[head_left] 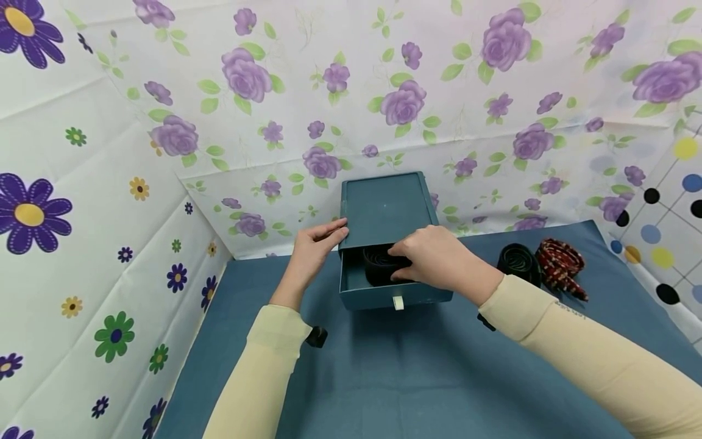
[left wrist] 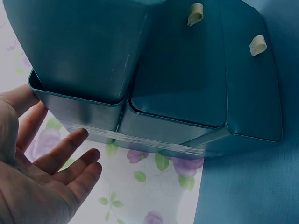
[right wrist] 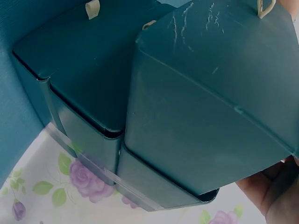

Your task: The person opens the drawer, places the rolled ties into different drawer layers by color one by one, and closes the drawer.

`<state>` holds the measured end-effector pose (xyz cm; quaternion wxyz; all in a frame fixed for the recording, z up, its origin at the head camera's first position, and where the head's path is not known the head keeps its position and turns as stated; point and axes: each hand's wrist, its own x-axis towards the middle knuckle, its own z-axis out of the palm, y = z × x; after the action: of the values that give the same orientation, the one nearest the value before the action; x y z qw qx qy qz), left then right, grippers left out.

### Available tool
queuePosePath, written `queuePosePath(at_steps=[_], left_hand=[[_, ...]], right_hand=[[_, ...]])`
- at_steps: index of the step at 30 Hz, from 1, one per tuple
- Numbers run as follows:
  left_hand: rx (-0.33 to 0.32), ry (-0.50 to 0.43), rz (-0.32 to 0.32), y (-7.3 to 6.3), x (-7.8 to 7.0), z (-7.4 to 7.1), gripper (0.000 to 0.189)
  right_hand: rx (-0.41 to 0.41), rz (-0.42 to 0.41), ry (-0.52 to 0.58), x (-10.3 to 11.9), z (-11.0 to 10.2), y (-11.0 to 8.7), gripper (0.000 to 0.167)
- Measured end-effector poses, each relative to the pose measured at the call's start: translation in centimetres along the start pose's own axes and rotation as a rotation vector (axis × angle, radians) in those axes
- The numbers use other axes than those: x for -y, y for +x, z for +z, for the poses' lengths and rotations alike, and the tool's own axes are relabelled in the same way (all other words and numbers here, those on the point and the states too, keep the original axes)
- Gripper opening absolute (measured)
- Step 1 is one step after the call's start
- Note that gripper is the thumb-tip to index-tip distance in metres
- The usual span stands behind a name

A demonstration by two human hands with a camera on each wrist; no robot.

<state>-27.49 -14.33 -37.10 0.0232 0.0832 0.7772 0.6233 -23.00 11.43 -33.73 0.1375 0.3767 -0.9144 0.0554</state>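
A blue-green drawer box point(head_left: 386, 207) stands against the back wall with its top drawer point(head_left: 353, 297) pulled out. Inside the drawer sits a rolled black necktie point(head_left: 376, 268). My right hand point(head_left: 433, 259) reaches in from the right and pinches this roll between thumb and fingers. In the right wrist view the right hand point(right wrist: 278, 191) shows only partly, behind the drawer. With fingers extended, my left hand point(head_left: 317, 251) touches the box's upper left edge. The left wrist view shows the left hand point(left wrist: 51, 172) with spread fingers beside the casing.
To the right of the box lie another black roll point(head_left: 518, 262) and a red patterned rolled necktie point(head_left: 560, 265). Two lower drawers point(left wrist: 182, 70) with pale pull tabs are closed. Blue cloth point(head_left: 406, 378) covers the table, and flowered sheets point(head_left: 307, 73) hang around it.
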Motion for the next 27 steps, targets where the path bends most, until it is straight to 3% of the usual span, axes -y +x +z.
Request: queuePosePath(at_steps=[2, 6, 15, 22, 27], left_hand=[[-0.002, 0.000, 0.004, 0.0, 0.1, 0.0, 0.038], [0.014, -0.022, -0.011, -0.6, -1.0, 0.0, 0.038], [0.027, -0.008, -0.043, -1.5, -2.6, 0.2, 0.040], [0.024, -0.048, -0.039, -0.9, -1.8, 0.1, 0.039], [0.011, -0.036, -0.020, -0.1, -0.3, 0.0, 0.039]], right_hand=[[-0.045, -0.006, -0.016, 0.0, 0.1, -0.1, 0.038], [-0.079, 0.010, 0.017, 0.0, 0.0, -0.3, 0.039], [-0.049, 0.146, 0.286, -0.5, -1.4, -1.4, 0.033], [-0.152, 0.210, 0.414, 0.0, -2.6, -2.9, 0.017], [-0.182, 0.231, 0.599, 1.0, -2.8, -4.2, 0.011]])
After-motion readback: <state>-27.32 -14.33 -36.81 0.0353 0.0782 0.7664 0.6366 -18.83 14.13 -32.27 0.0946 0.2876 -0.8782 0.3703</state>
